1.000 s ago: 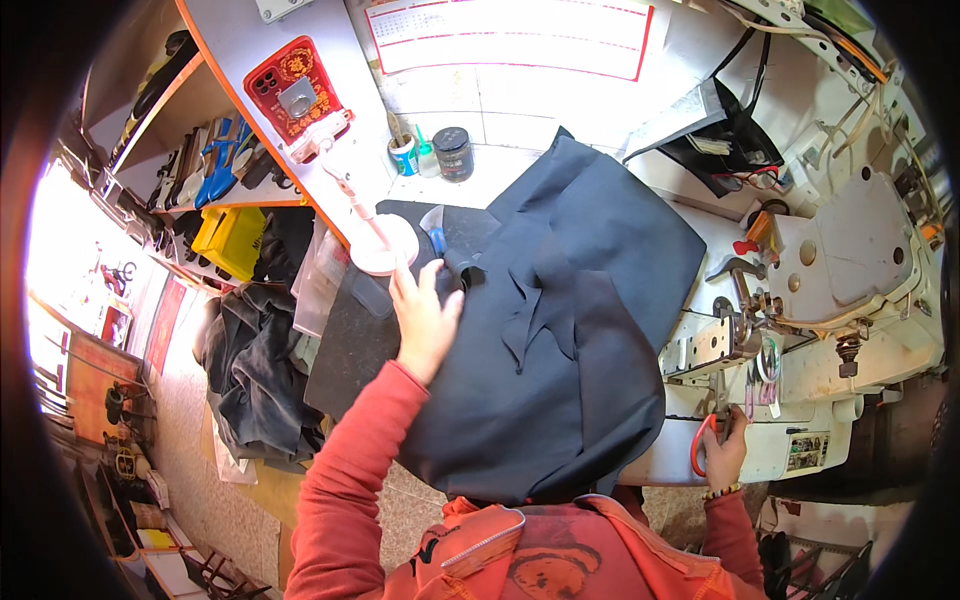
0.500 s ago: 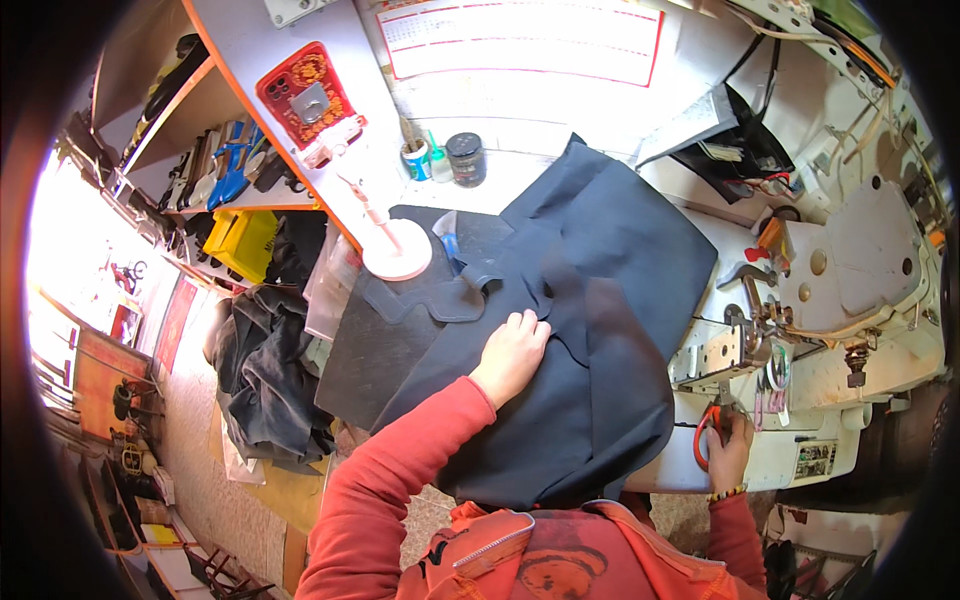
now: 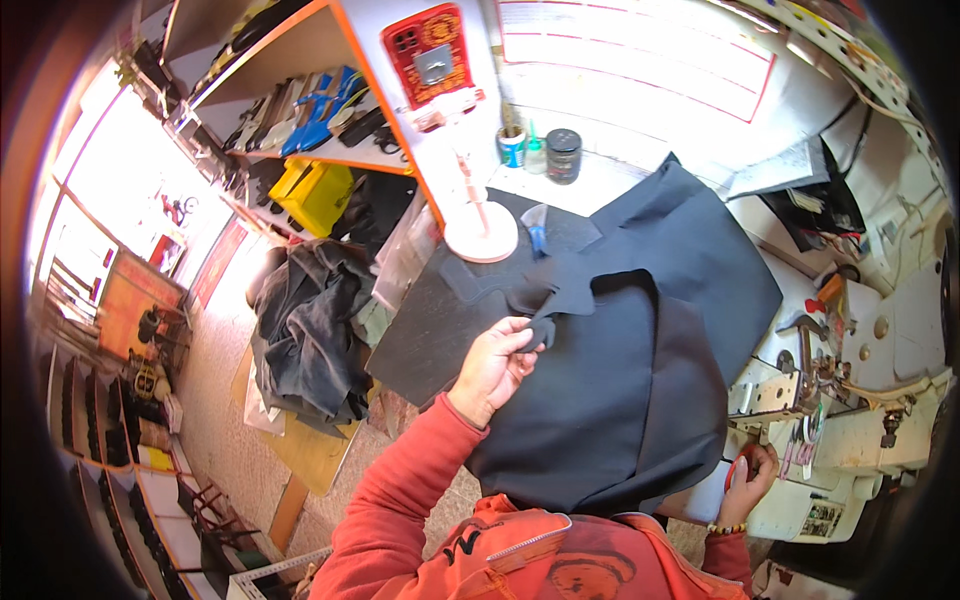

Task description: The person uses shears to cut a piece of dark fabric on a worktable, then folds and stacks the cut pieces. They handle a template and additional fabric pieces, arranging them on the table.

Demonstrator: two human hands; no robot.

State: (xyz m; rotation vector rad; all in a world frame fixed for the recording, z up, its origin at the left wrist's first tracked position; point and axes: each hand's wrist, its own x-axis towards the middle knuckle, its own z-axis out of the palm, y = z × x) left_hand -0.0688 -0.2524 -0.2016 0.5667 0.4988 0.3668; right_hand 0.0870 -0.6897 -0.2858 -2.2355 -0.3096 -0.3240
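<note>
Left hand (image 3: 492, 365) pinched a corner of the large dark navy fabric sheet (image 3: 640, 360), which lay spread across the worktable just right of it. Right hand (image 3: 748, 478), below the fabric's lower-right edge, was closed round red-handled scissors (image 3: 737, 466), w/ a white sewing machine (image 3: 860, 400) just beside it.

Right hand (image 3: 748, 478) partly hidden behind dark fabric (image 3: 640, 360), red-handled tool (image 3: 735, 465) barely visible

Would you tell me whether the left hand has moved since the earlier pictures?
Yes. The left hand has drawn back toward the person, away from the white round stand base, and now pinches the dark fabric's edge.
</note>
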